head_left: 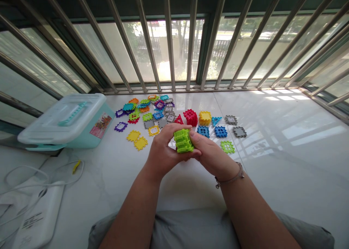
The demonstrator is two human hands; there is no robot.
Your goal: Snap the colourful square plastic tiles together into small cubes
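Both my hands meet over the white marble floor and hold a lime green block made of interlocking tiles [182, 140]. My left hand [163, 152] wraps its fingers round the block's left and underside. My right hand [211, 155] grips it from the right, thumb on its top edge; a thin bracelet sits on that wrist. Just beyond the block stand a red cube [190, 117] and a yellow cube [205, 117] built of the same tiles. Loose blue tiles [220, 131] and a green tile [227, 146] lie beside my right hand.
Several loose coloured tiles [148, 112] are scattered towards the window bars [169, 52]. A teal storage box with a clear lid [68, 121] stands at the left. A white power bank with cables [38, 212] lies at the lower left. Grey tiles [236, 126] lie to the right.
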